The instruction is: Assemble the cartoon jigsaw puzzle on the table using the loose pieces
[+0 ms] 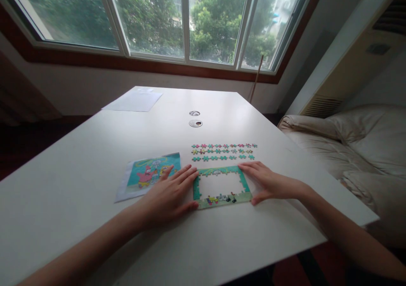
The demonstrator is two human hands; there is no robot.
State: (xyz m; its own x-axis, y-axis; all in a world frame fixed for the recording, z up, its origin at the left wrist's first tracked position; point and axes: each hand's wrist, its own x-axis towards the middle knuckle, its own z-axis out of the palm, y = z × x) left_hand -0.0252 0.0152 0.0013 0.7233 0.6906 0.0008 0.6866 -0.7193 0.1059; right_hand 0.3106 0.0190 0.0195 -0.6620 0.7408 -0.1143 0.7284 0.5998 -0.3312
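Note:
A jigsaw border [243, 197] lies flat on the white table, its middle showing the bare tabletop. Small cartoon figures run along its green lower strip. My left hand [174, 195] rests at the border's left side, fingers stretched out and thumb by the lower left corner. One of its fingers spreads over a cartoon picture sheet [144, 178], covering part of it. At the right side, my right hand [266, 180] has its fingertips on the upper corner and its thumb near the lower one. Loose puzzle pieces [218, 151] lie in three rows just beyond the border.
Two round metallic inserts [196, 123] are set in the tabletop [95, 159] further back. White paper [133, 101] lies at the far left. A pale sofa [364, 129] stands right of the table, and a window [152, 20] runs behind it.

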